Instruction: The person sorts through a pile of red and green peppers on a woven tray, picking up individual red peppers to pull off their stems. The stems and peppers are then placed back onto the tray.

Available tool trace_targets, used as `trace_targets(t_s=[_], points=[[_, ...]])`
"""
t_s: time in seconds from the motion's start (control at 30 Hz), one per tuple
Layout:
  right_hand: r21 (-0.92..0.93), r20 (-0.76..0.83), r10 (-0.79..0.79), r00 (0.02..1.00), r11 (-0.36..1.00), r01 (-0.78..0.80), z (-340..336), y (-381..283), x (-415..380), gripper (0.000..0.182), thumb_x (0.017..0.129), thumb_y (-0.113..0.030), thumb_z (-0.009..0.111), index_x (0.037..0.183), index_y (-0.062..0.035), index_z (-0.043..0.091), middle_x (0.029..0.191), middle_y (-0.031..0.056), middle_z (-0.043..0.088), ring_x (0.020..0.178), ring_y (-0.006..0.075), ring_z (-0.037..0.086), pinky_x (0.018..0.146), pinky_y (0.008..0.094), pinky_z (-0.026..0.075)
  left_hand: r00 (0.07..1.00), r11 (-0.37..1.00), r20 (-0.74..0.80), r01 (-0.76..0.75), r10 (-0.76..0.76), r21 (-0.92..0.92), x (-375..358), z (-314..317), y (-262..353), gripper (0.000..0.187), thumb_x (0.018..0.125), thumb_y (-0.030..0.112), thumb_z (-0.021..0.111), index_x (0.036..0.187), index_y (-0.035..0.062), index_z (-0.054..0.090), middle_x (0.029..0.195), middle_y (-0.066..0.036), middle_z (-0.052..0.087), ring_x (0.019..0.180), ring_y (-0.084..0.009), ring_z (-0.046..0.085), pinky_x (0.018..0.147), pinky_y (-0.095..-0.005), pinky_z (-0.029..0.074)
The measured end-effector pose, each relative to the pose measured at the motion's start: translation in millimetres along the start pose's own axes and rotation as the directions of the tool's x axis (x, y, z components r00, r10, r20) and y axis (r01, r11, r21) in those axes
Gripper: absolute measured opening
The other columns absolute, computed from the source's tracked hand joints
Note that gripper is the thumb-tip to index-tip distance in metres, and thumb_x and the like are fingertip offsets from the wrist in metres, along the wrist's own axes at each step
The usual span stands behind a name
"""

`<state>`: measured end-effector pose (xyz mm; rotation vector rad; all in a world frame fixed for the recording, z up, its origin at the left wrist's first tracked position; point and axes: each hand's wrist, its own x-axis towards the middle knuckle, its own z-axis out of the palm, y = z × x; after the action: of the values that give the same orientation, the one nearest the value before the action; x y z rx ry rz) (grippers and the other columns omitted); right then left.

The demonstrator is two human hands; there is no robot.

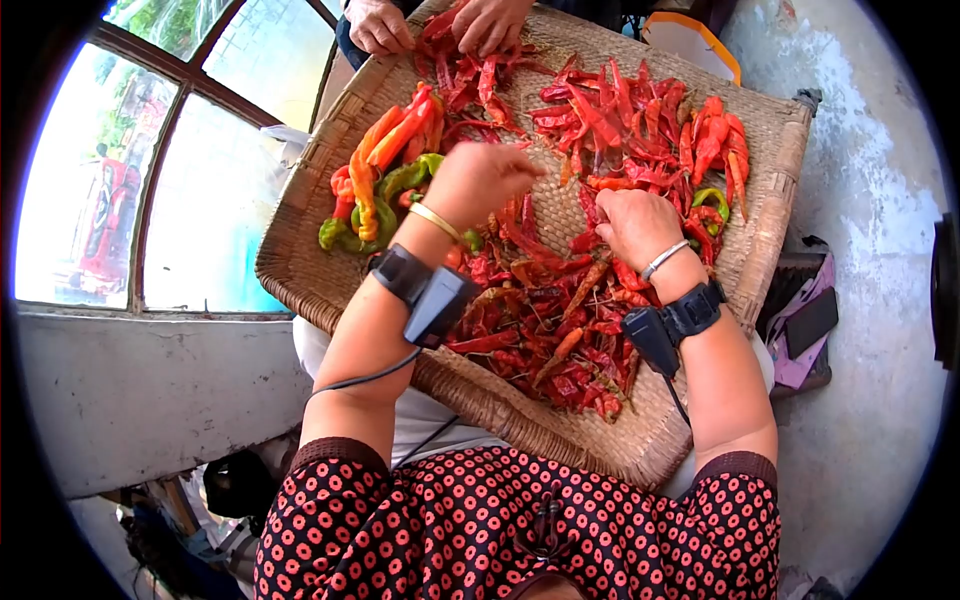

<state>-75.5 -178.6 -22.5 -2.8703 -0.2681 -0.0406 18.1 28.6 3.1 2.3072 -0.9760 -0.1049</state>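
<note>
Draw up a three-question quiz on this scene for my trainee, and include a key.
1. Multiple choice: what colour are most of the peppers in the woven tray?
(a) green (b) red (c) yellow
2. The wearer's left hand and right hand are both over the tray. True or false: no other hands show.
3. Fill in the gap: the silver-coloured bangle is on the wearer's ____ wrist.

Key:
1. (b) red.
2. False; another person's hands are at the far edge.
3. Right.
</note>
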Motion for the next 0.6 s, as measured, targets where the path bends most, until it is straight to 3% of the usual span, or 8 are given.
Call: trace_targets(t_s=[0.07,0.13,0.2,0.27,0.3,0.33,0.4,0.6], points=[[0.024,-0.007,0.043,0.999,0.999,-0.043,-2.0,-2.0,-0.1,0.018,0.072,-0.017,0.066,0.080,-0.0066,0.055,0.074,0.0118,0.060,0.076,0.0309,0.060,0.066,0.0423,0.048,0.948,0.982,-0.303,0.044,-0.099,-0.181,4.5,-9.4,-0.4,0.013,0.075,0.013,0.064,0.086,0.0056,0.066,0.075,-0.007,0.065,0.065,-0.0208,0.062,0.060,-0.0294,0.049],[0.016,-0.011,0.032,0.999,0.999,-0.031,0.5,-2.3,1.0,0.018,0.072,-0.018,0.066,0.081,-0.0069,0.055,0.075,0.0117,0.060,0.075,0.0310,0.060,0.065,0.0423,0.048,0.856,0.975,-0.471,0.157,-0.214,-0.158,9.1,-17.6,-7.1,0.013,0.076,0.011,0.064,0.086,0.0023,0.065,0.077,-0.006,0.065,0.065,-0.0180,0.061,0.060,-0.0277,0.048],[0.009,-0.014,0.021,1.000,1.000,-0.021,4.6,-1.5,2.6,0.019,0.072,-0.018,0.066,0.082,-0.0073,0.055,0.075,0.0115,0.061,0.075,0.0310,0.060,0.065,0.0422,0.048,0.858,0.977,-0.466,0.194,-0.215,-0.094,7.7,-15.0,-11.2,0.014,0.076,0.012,0.064,0.087,0.0027,0.064,0.077,-0.009,0.064,0.066,-0.0201,0.061,0.061,-0.0291,0.048],[-0.014,-0.058,-0.026,0.998,1.000,0.025,8.8,2.2,4.0,0.016,0.072,-0.018,0.065,0.081,-0.0078,0.057,0.075,0.0110,0.061,0.073,0.0304,0.060,0.063,0.0413,0.048,0.966,0.999,-0.257,-0.015,0.023,0.035,1.9,-3.8,-11.0,0.016,0.076,0.008,0.065,0.090,0.0015,0.063,0.079,-0.009,0.064,0.069,-0.0168,0.060,0.063,-0.0275,0.049],[-0.014,-0.057,-0.026,0.998,1.000,0.025,9.5,4.6,5.0,0.016,0.072,-0.018,0.065,0.081,-0.0078,0.057,0.075,0.0110,0.061,0.073,0.0304,0.060,0.063,0.0413,0.048,1.000,0.997,0.031,0.000,-0.002,0.071,-0.8,-5.2,-3.1,0.019,0.072,0.010,0.067,0.089,0.0028,0.063,0.081,-0.011,0.063,0.070,-0.0221,0.061,0.065,-0.0306,0.049],[0.052,-0.060,0.000,0.998,0.999,0.003,9.9,7.3,6.5,0.014,0.072,-0.018,0.064,0.080,-0.0082,0.058,0.074,0.0118,0.061,0.073,0.0308,0.061,0.064,0.0416,0.048,0.964,0.988,0.218,-0.155,0.150,0.006,-4.2,-1.0,-2.0,0.022,0.069,0.013,0.069,0.088,0.0041,0.064,0.078,-0.012,0.062,0.069,-0.0243,0.059,0.065,-0.0316,0.048],[0.115,-0.059,0.025,0.998,0.993,-0.018,9.3,10.8,7.2,0.012,0.073,-0.018,0.062,0.080,-0.0086,0.059,0.073,0.0125,0.061,0.073,0.0312,0.061,0.064,0.0420,0.049,0.861,0.997,0.507,-0.070,0.041,0.039,-10.4,4.9,13.1,0.022,0.067,0.015,0.069,0.086,0.0053,0.064,0.080,-0.011,0.061,0.072,-0.0258,0.059,0.066,-0.0341,0.048],[0.558,-0.070,0.088,0.994,0.829,-0.034,0.2,12.4,7.4,0.010,0.072,-0.017,0.061,0.078,-0.0085,0.063,0.069,0.0113,0.062,0.067,0.0269,0.062,0.061,0.0362,0.048,0.837,0.890,0.547,-0.250,0.001,0.382,-18.0,18.4,17.7,0.023,0.066,0.017,0.068,0.088,0.0108,0.064,0.087,-0.008,0.057,0.085,-0.0278,0.058,0.070,-0.0380,0.048]])
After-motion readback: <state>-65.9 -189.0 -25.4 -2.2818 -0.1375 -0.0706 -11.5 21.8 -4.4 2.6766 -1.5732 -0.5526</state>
